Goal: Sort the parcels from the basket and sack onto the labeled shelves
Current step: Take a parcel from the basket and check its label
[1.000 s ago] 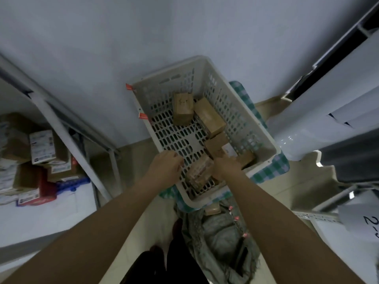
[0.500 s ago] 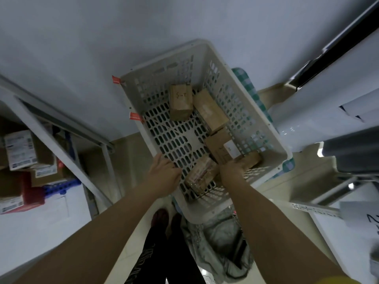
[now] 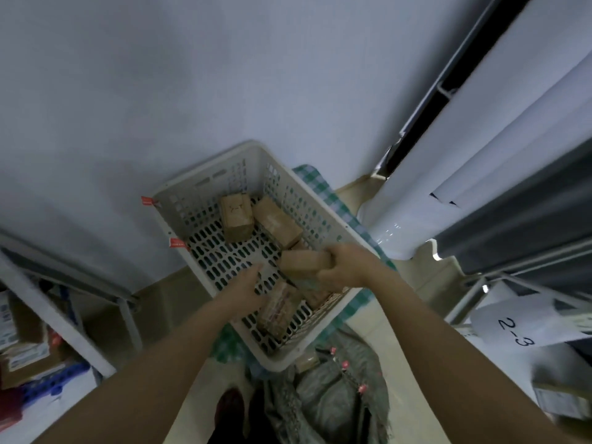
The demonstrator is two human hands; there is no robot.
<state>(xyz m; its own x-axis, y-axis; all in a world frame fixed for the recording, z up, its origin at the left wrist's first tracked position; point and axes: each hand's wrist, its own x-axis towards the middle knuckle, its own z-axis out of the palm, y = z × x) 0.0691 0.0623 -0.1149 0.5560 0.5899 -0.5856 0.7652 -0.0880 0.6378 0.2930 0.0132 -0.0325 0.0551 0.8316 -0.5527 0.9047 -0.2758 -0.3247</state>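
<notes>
At the far left, cardboard boxes (image 3: 24, 363) are seen stacked on a white shelf (image 3: 54, 318) behind its slanted metal frame. Further in, two red tags (image 3: 178, 243) are clipped to the left rim of a white perforated basket (image 3: 205, 190), which is set against the wall on a green checked cloth (image 3: 315, 184). The left hand (image 3: 248, 291) is extended over the basket floor with its fingers straight and relaxed — nothing is held in it. Just beside it, a parcel wrapped in reddish printed tape (image 3: 278, 310) lies on the basket floor. Two brown parcels rest at the far end: one marked with handwriting (image 3: 236, 216), and a second (image 3: 278, 222) touching it on the right. A brown parcel (image 3: 304, 262) is gripped by the right hand (image 3: 344, 269), fingers curled round its end, and is held above the basket's right side. Below the basket, a grey sack (image 3: 336, 402) with small red clips lies on the floor. At the right, a paper label reading "2-3" (image 3: 517, 331) is fixed to another shelf — blurred, yet legible.
</notes>
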